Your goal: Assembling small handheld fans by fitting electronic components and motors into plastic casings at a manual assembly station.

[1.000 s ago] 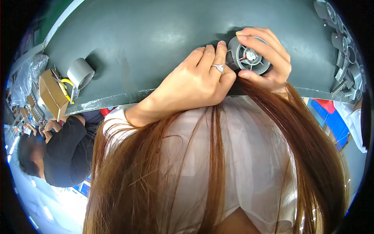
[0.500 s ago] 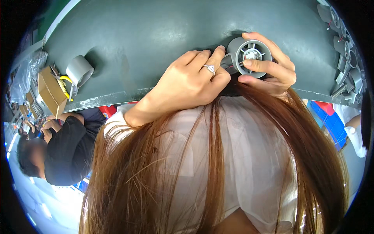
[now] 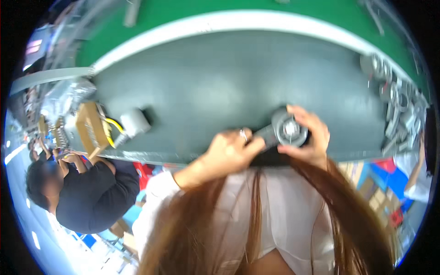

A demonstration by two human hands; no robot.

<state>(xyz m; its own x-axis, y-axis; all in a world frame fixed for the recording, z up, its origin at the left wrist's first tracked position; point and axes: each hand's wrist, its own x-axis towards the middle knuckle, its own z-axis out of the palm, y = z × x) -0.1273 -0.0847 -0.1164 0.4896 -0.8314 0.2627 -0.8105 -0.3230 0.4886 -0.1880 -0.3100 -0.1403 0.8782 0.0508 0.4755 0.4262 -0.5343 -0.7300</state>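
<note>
I've got a round grey part [image 3: 289,130] up at the near edge of the dark table [image 3: 220,91], silvery hub in its middle, a dark stub sticking out toward my left. My right hand [image 3: 308,140] has its grip clamped around the disc's rim; my left hand [image 3: 229,153] pinches that stub, ring showing on one finger. One part in hand. Left of it on the table, one grey tape roll [image 3: 134,123], and past that a cardboard box [image 3: 91,128], contents too blurred to tell. Right of it, a cluster of similar grey parts [image 3: 396,105], too blurred to count.
</note>
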